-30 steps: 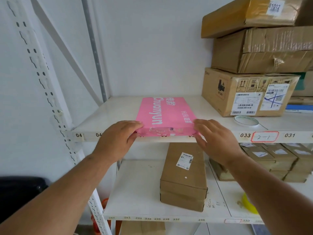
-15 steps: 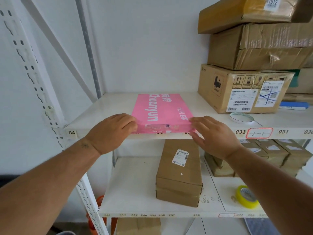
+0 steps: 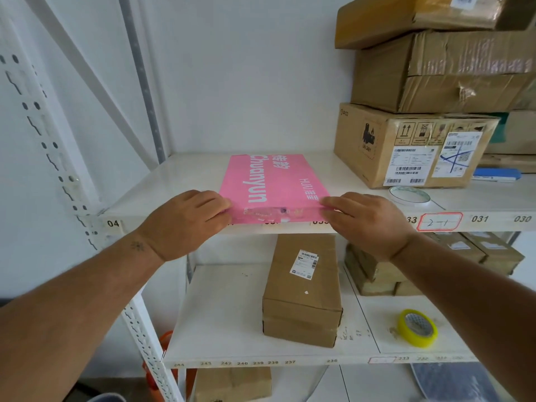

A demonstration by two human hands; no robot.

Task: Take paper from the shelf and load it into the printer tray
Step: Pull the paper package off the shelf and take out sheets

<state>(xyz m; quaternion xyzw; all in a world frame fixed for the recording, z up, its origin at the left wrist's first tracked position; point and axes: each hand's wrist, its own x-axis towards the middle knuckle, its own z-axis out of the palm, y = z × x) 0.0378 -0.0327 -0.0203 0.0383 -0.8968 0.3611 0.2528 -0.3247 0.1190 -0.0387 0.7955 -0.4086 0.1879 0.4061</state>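
A pink wrapped ream of paper (image 3: pixel 272 184) with white "Chuanyun" lettering lies flat on the upper white shelf (image 3: pixel 179 187), its near end at the shelf's front edge. My left hand (image 3: pixel 185 223) grips the ream's near left corner. My right hand (image 3: pixel 367 223) grips the near right corner. Fingers of both hands curl around the pack's front end. No printer is in view.
Stacked cardboard boxes (image 3: pixel 417 146) fill the upper shelf's right side, with a tape roll (image 3: pixel 409 195) in front. On the lower shelf lie a long brown box (image 3: pixel 303 288), smaller boxes (image 3: pixel 374 274) and a yellow tape roll (image 3: pixel 417 327). A perforated white upright (image 3: pixel 49 158) stands at left.
Both hands have closed more tightly on the ream's near corners. The view has drifted slightly; the ream stays at the shelf's front edge.
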